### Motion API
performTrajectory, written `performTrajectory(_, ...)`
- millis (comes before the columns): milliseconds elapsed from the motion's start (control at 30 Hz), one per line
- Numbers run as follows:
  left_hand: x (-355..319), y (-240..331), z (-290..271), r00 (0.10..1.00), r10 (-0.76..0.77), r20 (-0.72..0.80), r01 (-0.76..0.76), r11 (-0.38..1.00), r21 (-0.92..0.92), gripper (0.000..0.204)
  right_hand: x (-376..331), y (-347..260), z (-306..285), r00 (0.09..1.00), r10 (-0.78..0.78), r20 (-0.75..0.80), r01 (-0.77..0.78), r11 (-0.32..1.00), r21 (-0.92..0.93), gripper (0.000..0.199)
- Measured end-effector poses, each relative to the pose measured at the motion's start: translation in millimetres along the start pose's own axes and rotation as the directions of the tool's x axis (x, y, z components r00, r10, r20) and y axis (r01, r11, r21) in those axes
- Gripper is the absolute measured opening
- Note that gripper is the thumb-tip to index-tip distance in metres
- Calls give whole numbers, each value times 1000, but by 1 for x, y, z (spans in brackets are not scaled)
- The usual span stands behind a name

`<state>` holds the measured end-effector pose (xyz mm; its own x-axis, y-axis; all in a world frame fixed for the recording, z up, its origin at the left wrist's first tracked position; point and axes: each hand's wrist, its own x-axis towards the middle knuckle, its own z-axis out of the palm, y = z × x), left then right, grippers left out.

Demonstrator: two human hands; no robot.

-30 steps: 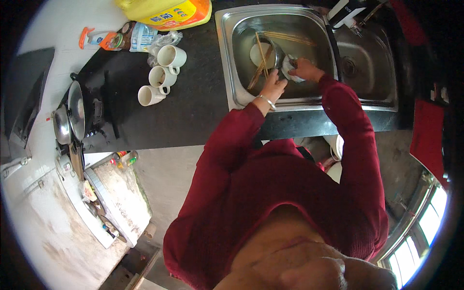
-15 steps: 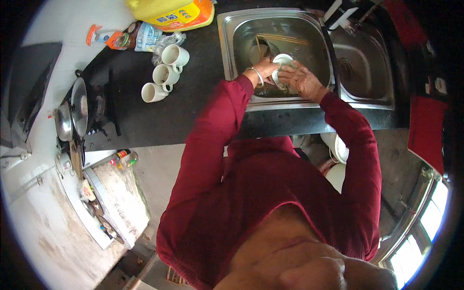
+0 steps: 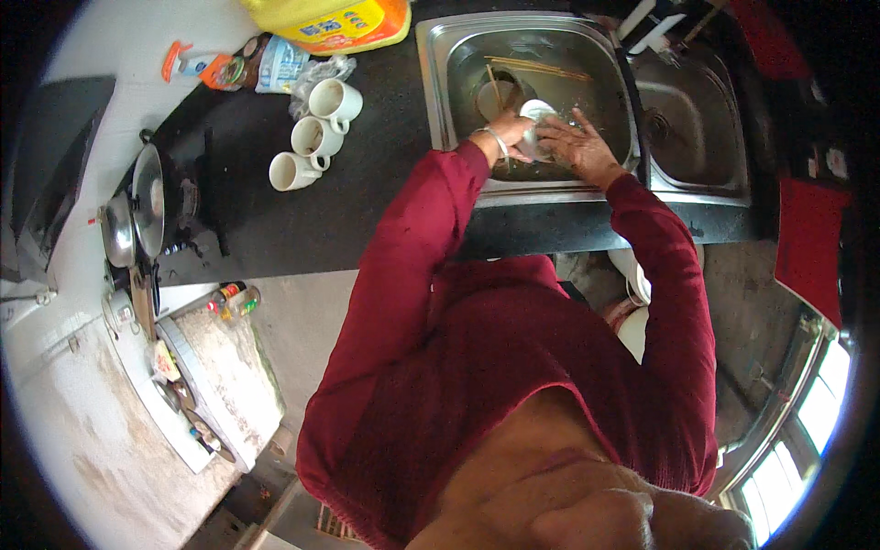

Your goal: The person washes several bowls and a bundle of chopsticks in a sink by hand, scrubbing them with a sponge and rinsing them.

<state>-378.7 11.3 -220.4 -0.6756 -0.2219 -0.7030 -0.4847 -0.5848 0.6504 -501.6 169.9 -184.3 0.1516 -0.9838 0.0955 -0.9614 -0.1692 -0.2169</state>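
Observation:
Over the left sink basin [image 3: 435, 101], my left hand [image 3: 504, 136] is closed around a small white cup [image 3: 537, 110], which is tilted. My right hand [image 3: 585, 154] lies against the right side of that cup with its fingers stretched out and spread; whether a cloth or scrubber is under the palm cannot be seen. Beyond my hands, several chopsticks [image 3: 541, 68] and a round grey vessel [image 3: 490, 99] sit in the water of the basin. To the left, three white mugs [image 3: 334, 97] stand in a slanting row on the black counter [image 3: 394, 124].
A second, smaller basin [image 3: 687, 137] adjoins on the right, under a faucet [image 3: 662, 46]. A large yellow jug [image 3: 325, 20], a spray bottle [image 3: 215, 69] and a crumpled plastic bag [image 3: 321, 73] are at the back left. Pans [image 3: 148, 192] hang or lean at far left.
The right hand's fingers have spread and its index finger has lifted away from the cup. The left hand still grips the cup, with only a slight shift.

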Motion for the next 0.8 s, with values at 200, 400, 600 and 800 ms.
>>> performTrajectory(200, -17, -11, 62, 653, 558, -513, -436, 830, 347, 44, 10, -37, 37, 753, 657, 26, -601, 672, 434, 28)
performTrajectory(400, -12, -5, 33, 968, 157, -196, -129, 981, 147, 47, -14, -6, 2, 987, 81, 136, -71, 995, -77, 48)
performTrajectory(600, 4, -19, 52, 632, 521, -573, -430, 852, 299, 42, 35, -46, 10, 729, 676, 111, -662, 654, 367, 34)
performTrajectory(800, -27, -8, 28, 810, 475, -345, -298, 839, 456, 48, -5, -6, 0, 982, 43, 186, -46, 999, 10, 49)
